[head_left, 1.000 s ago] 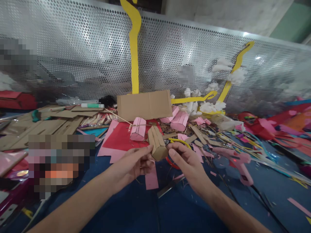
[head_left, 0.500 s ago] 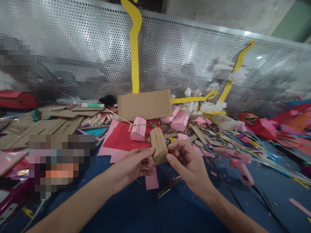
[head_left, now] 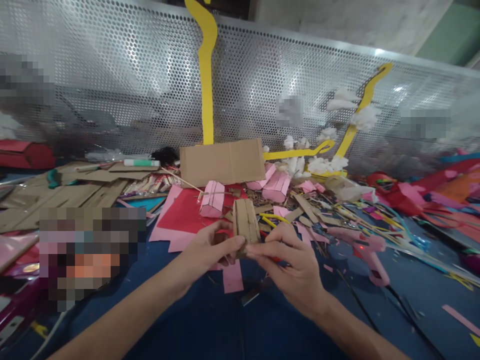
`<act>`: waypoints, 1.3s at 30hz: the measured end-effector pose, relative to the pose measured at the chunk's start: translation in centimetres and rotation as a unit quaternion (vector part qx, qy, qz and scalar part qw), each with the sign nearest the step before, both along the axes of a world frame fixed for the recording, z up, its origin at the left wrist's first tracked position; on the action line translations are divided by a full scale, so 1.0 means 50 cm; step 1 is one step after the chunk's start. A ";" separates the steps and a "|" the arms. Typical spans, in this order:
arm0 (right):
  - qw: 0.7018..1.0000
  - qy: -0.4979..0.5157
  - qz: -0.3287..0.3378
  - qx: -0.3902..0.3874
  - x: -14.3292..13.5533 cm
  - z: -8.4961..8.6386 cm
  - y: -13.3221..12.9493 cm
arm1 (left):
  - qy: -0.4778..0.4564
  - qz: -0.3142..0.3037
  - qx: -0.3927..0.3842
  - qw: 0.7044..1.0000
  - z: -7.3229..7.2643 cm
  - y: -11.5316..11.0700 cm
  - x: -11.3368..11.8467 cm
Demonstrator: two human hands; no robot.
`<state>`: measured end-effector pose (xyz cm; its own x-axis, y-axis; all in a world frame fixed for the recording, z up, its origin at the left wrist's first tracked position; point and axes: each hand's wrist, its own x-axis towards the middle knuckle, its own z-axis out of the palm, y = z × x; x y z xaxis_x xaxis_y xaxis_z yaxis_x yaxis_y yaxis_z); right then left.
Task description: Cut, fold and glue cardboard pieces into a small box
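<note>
A small folded cardboard piece (head_left: 245, 219) with lengthwise seams is held up at the middle of the view. My left hand (head_left: 215, 245) grips its lower left side, thumb on the front face. The thumb and fingers of my right hand (head_left: 287, 252) pinch its lower right corner. Something red and a yellow strip (head_left: 269, 221) show behind my right fingers, and I cannot make out whether that hand holds them. Just behind lies a pink folded paper box (head_left: 212, 199) on red paper (head_left: 183, 212).
A pink glue gun (head_left: 362, 246) with a black cable lies at right. Behind stand a cardboard box (head_left: 222, 162) and a perforated metal panel (head_left: 150, 75). Cardboard sheets (head_left: 75, 200) lie at left; a pink strip (head_left: 232, 276) and a blade-like metal piece (head_left: 252, 296) lie near my hands.
The cardboard piece has turned to stand more upright. My right fingers have moved left onto its lower end, closer to my left thumb.
</note>
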<state>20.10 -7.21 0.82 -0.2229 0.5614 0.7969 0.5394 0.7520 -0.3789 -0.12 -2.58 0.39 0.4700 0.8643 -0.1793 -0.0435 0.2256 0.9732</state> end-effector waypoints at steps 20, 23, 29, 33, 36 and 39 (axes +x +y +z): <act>0.944 0.184 -0.028 -0.273 0.000 -0.005 0.015 | 0.094 -0.031 0.209 0.973 0.001 -0.008 -0.007; 0.946 0.183 -0.032 -0.266 0.005 -0.003 0.015 | 0.108 -0.031 0.219 0.969 0.007 -0.010 -0.007; 0.946 0.199 -0.019 -0.257 0.012 -0.005 0.017 | 0.106 -0.022 0.215 0.971 0.007 -0.010 -0.007; 0.936 0.226 -0.010 -0.268 0.016 -0.009 0.021 | 0.108 -0.029 0.217 0.970 0.010 -0.010 -0.008; 0.936 0.240 -0.011 -0.259 0.017 -0.005 0.019 | 0.111 -0.043 0.212 0.970 0.016 -0.012 -0.007; 0.950 0.212 -0.026 -0.226 0.014 0.003 0.011 | 0.110 -0.049 0.194 0.974 0.018 -0.013 -0.005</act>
<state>20.80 -6.67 0.98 0.1021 0.8693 0.4837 0.2987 0.4370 -0.8484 -0.39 -3.22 1.29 0.5415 0.8394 0.0456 0.1782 -0.1677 0.9696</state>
